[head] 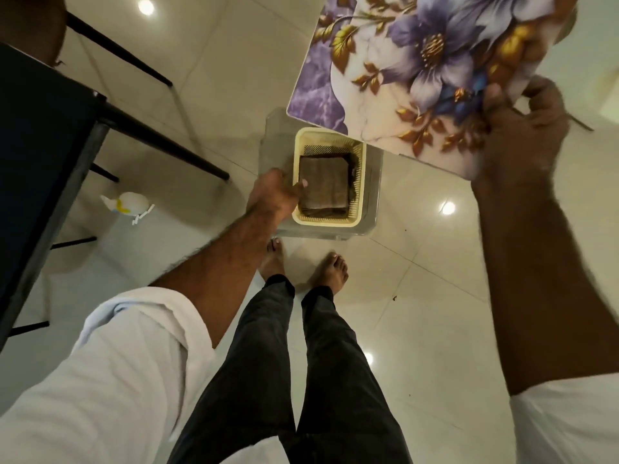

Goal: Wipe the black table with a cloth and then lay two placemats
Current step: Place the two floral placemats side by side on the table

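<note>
My right hand (526, 128) grips the near edge of a floral placemat (418, 72) with purple flowers and gold leaves, held up in the air at the upper right. A thin edge of something sticks out behind that hand; I cannot tell what it is. My left hand (276, 192) reaches down to a cream basket (326, 222) on a clear stool, its thumb resting on a folded brown cloth (323, 184) inside. The black table (40, 155) runs along the left edge of the view.
The clear stool (371, 195) stands on a glossy tiled floor just ahead of my bare feet (331, 269). Black table and chair legs (160, 139) cross the floor at the left. A white and yellow object (129, 204) lies on the floor under the table.
</note>
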